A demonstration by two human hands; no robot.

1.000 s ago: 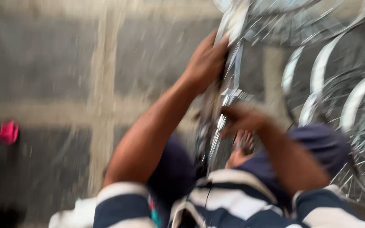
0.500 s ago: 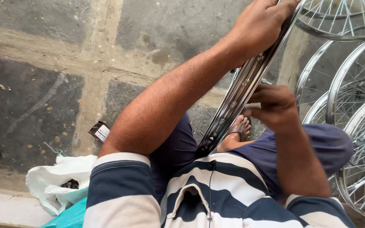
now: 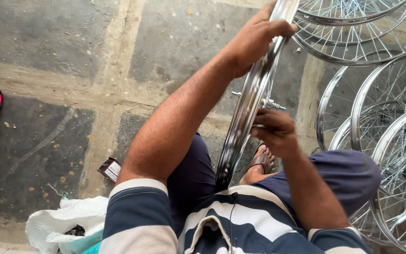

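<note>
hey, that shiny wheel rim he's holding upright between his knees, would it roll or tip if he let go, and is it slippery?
The wheel rim stands on its thin edge, steadied by the left hand, so it would probably tip or roll. Its polished metal looks slippery. It seems stiff, and likely light for its size.

Soft, even daylight fills the view, bright with only faint shadows on the floor (image 3: 62,70). The picture is sharp, with no motion blur. Mild glare glints off the rim (image 3: 247,106).
</note>
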